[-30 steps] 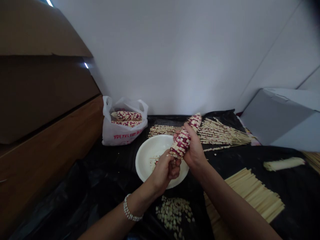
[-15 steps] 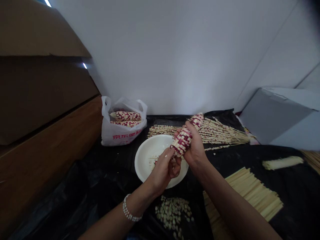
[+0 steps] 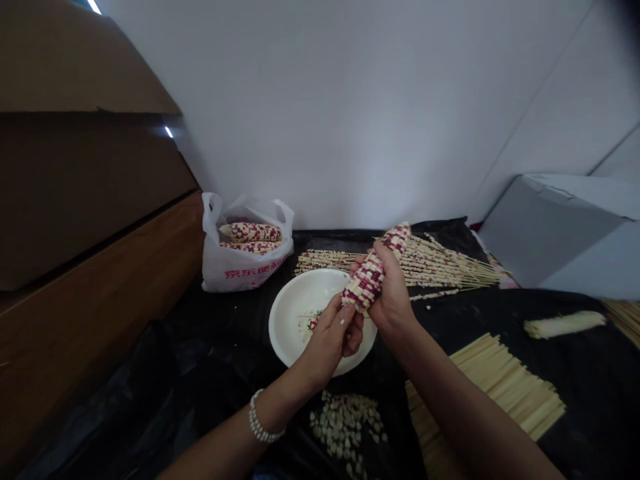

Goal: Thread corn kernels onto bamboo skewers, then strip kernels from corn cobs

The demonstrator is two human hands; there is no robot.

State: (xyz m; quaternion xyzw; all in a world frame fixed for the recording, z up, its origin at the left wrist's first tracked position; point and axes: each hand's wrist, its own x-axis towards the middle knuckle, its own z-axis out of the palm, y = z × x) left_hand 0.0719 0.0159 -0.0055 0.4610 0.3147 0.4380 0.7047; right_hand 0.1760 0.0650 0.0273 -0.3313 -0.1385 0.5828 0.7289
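Note:
Over a white bowl (image 3: 286,310) I hold an ear of corn (image 3: 367,277) with purple and cream kernels, tilted up to the right. My right hand (image 3: 393,293) is wrapped round its middle. At the lower end, my left hand (image 3: 333,337) is closed on the cob, thumb against the kernels; a pale kernel shows by the thumb. Inside the bowl lie loose kernels (image 3: 306,327) and a thin stick. Below the bowl, a pile of kernels (image 3: 345,427) is spread on black plastic sheeting (image 3: 215,393).
A white plastic bag (image 3: 240,267) with more corn ears stands at the left. Behind the bowl lie kernel-threaded sticks (image 3: 440,267). Bare sticks (image 3: 510,387) and a stripped cob (image 3: 565,325) are at the right. Cardboard boxes (image 3: 90,193) line the left; a white box (image 3: 560,233) stands right.
My left fingers have shifted slightly at the corn's lower end, the thumb now lower. The ear has moved a little up and right. My right hand keeps its hold.

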